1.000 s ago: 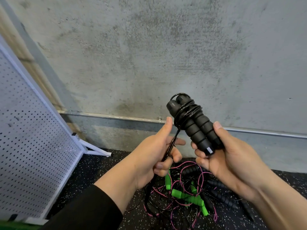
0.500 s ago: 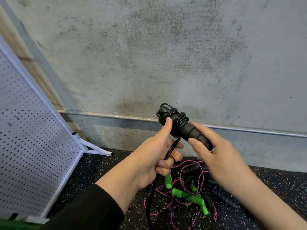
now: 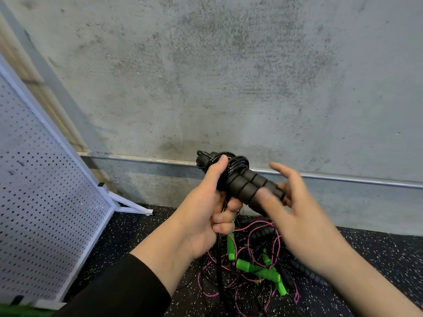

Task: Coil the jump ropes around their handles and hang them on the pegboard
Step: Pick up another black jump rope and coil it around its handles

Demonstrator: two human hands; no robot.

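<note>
L hand point(image 3: 206, 213) grips cord and handles point(image 3: 242, 184) at chest height; R hand point(image 3: 295, 216) fingers spread, barely touching handles. Risk: coil point(image 3: 238, 163) unwinds if L grip slackens; tail may snag floor pile point(image 3: 254, 266).

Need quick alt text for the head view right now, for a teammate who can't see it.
A left hand grips two black foam handles wrapped with black rope, while the right hand touches them with loose fingers. Below, tangled pink, black and green jump ropes lie on the speckled floor; a white pegboard stands at left.
</note>
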